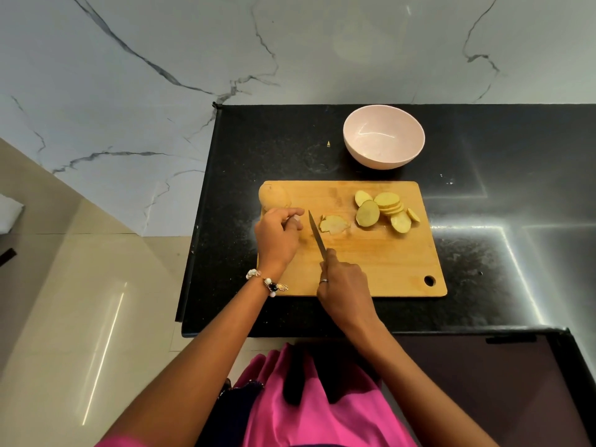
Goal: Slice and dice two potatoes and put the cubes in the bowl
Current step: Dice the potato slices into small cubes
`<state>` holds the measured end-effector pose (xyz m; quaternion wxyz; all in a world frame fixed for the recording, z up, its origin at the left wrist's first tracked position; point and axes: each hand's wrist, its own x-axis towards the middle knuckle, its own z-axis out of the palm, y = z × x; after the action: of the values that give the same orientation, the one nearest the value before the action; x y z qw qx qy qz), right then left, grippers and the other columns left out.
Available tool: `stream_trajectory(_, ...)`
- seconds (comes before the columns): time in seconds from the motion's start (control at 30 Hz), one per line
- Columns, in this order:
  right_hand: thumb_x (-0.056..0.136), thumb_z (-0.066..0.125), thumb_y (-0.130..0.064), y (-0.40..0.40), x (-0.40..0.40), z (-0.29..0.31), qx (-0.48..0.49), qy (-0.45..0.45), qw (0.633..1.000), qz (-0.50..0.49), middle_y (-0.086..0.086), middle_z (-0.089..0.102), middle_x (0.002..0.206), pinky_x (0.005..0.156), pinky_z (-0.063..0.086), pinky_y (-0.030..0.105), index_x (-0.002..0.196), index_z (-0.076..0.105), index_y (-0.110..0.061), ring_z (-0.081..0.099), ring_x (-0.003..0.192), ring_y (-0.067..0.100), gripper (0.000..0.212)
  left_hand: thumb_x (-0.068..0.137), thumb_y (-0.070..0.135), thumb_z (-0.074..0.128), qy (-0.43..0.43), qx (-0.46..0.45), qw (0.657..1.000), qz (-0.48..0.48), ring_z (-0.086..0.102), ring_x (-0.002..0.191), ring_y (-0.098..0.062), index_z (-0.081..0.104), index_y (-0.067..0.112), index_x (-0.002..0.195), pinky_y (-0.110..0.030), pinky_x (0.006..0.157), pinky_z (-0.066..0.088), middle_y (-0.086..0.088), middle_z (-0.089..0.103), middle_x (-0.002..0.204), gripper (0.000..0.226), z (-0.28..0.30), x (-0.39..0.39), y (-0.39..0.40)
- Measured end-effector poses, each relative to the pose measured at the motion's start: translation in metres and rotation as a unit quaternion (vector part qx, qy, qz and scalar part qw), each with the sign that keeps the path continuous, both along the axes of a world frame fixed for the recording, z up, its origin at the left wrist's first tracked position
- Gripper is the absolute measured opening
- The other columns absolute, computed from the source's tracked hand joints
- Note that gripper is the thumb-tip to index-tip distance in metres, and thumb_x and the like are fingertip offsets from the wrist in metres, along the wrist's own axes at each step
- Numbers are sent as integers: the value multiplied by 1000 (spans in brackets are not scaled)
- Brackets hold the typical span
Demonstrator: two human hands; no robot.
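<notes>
A whole unpeeled potato (273, 196) lies at the far left corner of the wooden cutting board (371, 262). My left hand (277, 237) rests on the board just in front of it, fingers loosely curled, with nothing visible in them. My right hand (345, 291) grips the handle of a knife (316, 233), whose blade points away from me between my left hand and a small heap of cut potato (335, 224). Several round potato slices (387, 208) lie overlapping at the board's far right. The pink bowl (383, 140) stands behind the board with nothing in it.
The board lies on a black granite counter (483, 253) whose left edge drops to a tiled floor. A marble wall rises behind the counter. A tiny potato scrap (328, 143) lies left of the bowl. A dark panel sits at the near right.
</notes>
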<state>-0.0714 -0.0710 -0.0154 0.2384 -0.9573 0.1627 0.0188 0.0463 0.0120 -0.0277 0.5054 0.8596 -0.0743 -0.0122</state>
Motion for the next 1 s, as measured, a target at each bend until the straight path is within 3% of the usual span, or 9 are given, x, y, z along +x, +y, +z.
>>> stream_trajectory(0.17,94,36,-7,12,18,-11,-20,20,998,-63,21,63,105,72,43,38,145,23,2,60,92,38,54,91,12,58,1,-29,1000,7,66,72,-6,71,17,101,-27,68,57,7,68,78,17,12,8,-1)
stream_trajectory(0.3,95,34,-7,13,14,-10,-19,37,993,-111,21,60,112,78,43,39,146,21,2,59,98,38,53,91,12,58,8,-39,999,-1,66,72,-6,71,14,103,-20,67,56,5,70,88,17,16,13,-7)
stream_trajectory(0.53,94,34,-7,-10,-18,-14,-19,54,987,-152,17,61,107,71,42,37,148,19,-2,59,94,34,56,90,10,58,25,-38,996,-78,66,73,-5,71,16,102,-23,71,56,7,69,89,19,17,24,-23)
stream_trajectory(0.63,93,36,-9,-23,-33,-15,-18,33,990,-135,15,63,100,65,40,36,147,24,-4,60,89,33,56,90,10,59,-1,14,988,-157,61,85,-2,69,17,109,-11,75,48,5,69,104,23,19,30,-40)
stream_trajectory(0.73,97,38,-15,-34,-41,-15,-17,5,992,-122,15,64,92,60,33,33,146,31,-7,59,81,34,50,88,14,62,-49,89,958,-267,57,95,-9,64,19,119,-22,86,47,1,65,112,31,25,39,-65)
stream_trajectory(0.8,98,38,-19,-39,-44,-14,-9,-13,993,-121,15,65,86,58,35,36,144,36,-8,59,76,35,47,86,27,66,-95,168,926,-324,55,99,-14,63,23,121,-35,90,45,1,65,111,35,27,42,-84)
stream_trajectory(0.93,98,41,-19,-42,-47,-11,-10,-33,993,-111,16,65,79,54,36,38,138,44,-6,59,68,36,43,73,68,61,-173,347,861,-329,51,102,-18,68,26,108,-37,83,38,4,66,100,55,25,33,-114)
stream_trajectory(1.0,97,43,-19,-44,-49,-10,-14,-35,993,-110,16,65,77,53,35,37,137,46,-5,59,67,36,42,66,77,57,-193,400,841,-310,52,101,-20,68,22,97,-41,84,37,2,67,94,64,21,26,-123)
